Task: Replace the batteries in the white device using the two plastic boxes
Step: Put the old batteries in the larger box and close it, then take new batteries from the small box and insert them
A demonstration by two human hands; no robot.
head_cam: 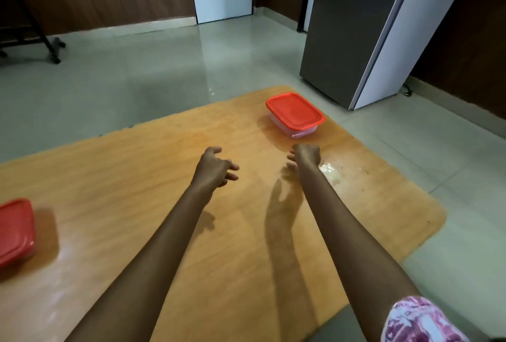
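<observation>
Right, your wooden table (pixel 131 177) fills most of the view, with a tall grey fridge (pixel 356 26) standing on the floor beyond its far right corner. One red-lidded plastic box (pixel 295 113) sits close to that far right corner, lid on, clear body showing beneath it. The second red-lidded box (pixel 15 229) lies at the table's left edge, half cut off by the frame, lid on too. Both your arms stretch out over the middle of the table. Your left hand (pixel 215 167) hovers with fingers spread and loosely bent, holding nothing. Your right hand (pixel 306 155) is near the far box but apart from it, fingers curling away from you, nothing visible in them. A patterned pink sleeve (pixel 421 319) shows at your right arm.
</observation>
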